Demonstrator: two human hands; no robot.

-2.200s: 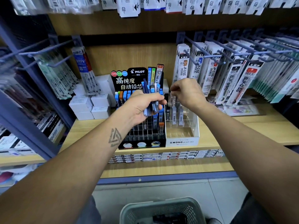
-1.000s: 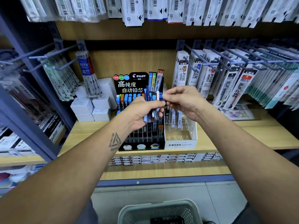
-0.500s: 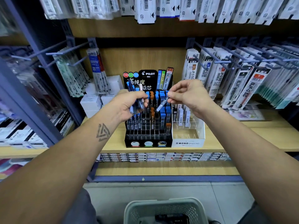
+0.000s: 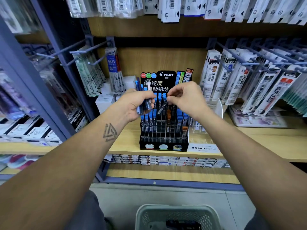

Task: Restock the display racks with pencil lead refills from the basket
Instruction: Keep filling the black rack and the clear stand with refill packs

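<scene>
On a wooden shop shelf (image 4: 126, 143) stands the black display rack (image 4: 163, 130). Directly above it, the right hand (image 4: 186, 98) pinches one lead refill (image 4: 162, 107); beside it, the left hand (image 4: 137, 103) grips a refill bundle (image 4: 144, 103). Basket (image 4: 177, 216) lies below.

Glossy black plastic display rack (image 4: 163, 143) with clear plastic dividers, standing on a matt, light wood-grain shelf (image 4: 259, 138). Adjacent clear acrylic holder (image 4: 203, 136); matt blue-grey painted metal hooks (image 4: 235, 58) carrying glossy film-wrapped refill packs (image 4: 269, 90); pale grey-green perforated plastic basket (image 4: 177, 214) below.
</scene>
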